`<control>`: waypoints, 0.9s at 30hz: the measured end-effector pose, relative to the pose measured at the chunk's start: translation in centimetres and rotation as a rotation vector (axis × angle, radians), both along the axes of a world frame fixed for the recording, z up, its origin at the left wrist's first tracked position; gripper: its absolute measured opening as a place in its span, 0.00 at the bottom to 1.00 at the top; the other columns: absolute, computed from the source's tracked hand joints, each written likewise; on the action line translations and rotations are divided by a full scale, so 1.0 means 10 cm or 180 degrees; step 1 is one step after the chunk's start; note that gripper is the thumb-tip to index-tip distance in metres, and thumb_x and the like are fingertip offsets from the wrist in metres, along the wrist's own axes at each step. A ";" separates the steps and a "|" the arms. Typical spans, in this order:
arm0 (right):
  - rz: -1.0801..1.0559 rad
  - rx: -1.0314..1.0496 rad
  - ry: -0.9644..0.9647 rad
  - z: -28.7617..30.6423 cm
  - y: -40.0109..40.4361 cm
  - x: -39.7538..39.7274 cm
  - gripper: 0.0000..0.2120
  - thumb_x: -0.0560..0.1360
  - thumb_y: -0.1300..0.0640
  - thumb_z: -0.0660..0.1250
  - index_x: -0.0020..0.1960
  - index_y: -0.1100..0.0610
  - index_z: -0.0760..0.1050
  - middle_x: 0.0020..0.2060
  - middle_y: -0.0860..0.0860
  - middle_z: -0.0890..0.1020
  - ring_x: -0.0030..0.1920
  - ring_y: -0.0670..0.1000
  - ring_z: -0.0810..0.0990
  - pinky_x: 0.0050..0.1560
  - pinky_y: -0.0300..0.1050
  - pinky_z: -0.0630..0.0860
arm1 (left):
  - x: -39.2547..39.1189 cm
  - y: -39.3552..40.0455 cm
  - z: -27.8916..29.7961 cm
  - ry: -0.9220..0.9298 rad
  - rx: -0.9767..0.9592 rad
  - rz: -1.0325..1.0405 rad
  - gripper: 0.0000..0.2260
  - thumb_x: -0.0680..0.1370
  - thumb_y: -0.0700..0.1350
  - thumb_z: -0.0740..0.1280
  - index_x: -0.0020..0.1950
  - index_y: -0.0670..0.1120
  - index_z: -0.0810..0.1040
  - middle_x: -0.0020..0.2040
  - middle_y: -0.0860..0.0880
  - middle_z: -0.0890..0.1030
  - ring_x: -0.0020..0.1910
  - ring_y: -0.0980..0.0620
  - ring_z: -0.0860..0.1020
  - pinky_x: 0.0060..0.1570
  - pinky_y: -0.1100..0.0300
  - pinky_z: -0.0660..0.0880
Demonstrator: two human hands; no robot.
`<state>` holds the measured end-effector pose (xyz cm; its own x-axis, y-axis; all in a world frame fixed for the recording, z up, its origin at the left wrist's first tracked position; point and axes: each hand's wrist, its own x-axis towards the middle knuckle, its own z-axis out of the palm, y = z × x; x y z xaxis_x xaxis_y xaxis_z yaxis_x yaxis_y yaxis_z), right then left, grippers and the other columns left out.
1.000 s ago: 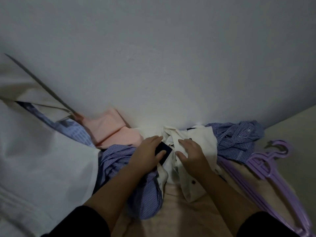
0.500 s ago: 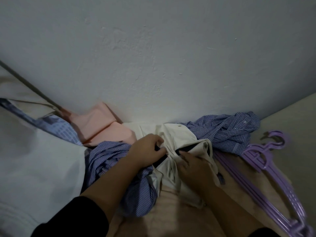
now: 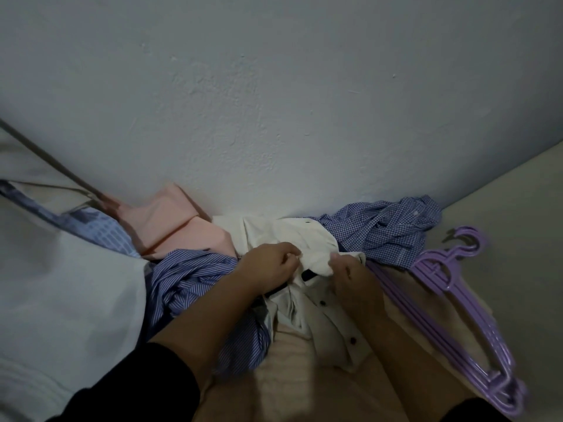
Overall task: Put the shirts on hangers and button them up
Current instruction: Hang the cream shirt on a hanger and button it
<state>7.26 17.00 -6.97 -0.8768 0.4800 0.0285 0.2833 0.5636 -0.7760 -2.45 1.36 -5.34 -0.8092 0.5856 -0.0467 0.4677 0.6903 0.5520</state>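
Both hands, the left hand [image 3: 268,263] and right hand [image 3: 350,275], pinch the crumpled white cotton shirt with dark buttons [image 3: 307,254] in the middle, near the wall. It is not on a hanger yet. The purple plastic hangers [image 3: 451,284] lie right. Other shirts wait.

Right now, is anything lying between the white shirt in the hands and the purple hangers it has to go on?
Nothing visible. Both hands, left hand and right hand, grip the white shirt; the purple hangers lie just right of it, and only bare bedding separates them.
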 end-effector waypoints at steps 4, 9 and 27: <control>0.0249 -0.0717 0.0491 0.48 -0.01 0.05 0.09 0.77 0.61 0.59 0.51 0.57 0.77 0.36 0.54 0.81 0.35 0.50 0.79 0.37 0.42 0.75 | 0.19 0.08 0.33 -0.0273 0.0705 -0.0295 0.24 0.71 0.47 0.72 0.67 0.53 0.74 0.63 0.54 0.76 0.60 0.57 0.74 0.60 0.60 0.70; 0.0515 -0.1310 0.0899 1.04 -0.10 0.17 0.08 0.78 0.65 0.60 0.52 0.59 0.77 0.31 0.50 0.80 0.29 0.43 0.77 0.31 0.36 0.74 | 0.38 0.17 0.89 -0.0222 0.1028 -0.0269 0.04 0.74 0.48 0.72 0.43 0.49 0.84 0.40 0.50 0.83 0.36 0.63 0.76 0.40 0.66 0.69; 0.0648 0.0123 0.1106 2.21 -0.08 1.27 0.23 0.74 0.70 0.55 0.42 0.43 0.78 0.47 0.53 0.83 0.44 0.57 0.80 0.43 0.41 0.76 | 1.28 0.14 2.26 -0.1436 0.1944 -0.0045 0.14 0.80 0.40 0.54 0.56 0.48 0.77 0.53 0.48 0.81 0.47 0.48 0.77 0.43 0.59 0.70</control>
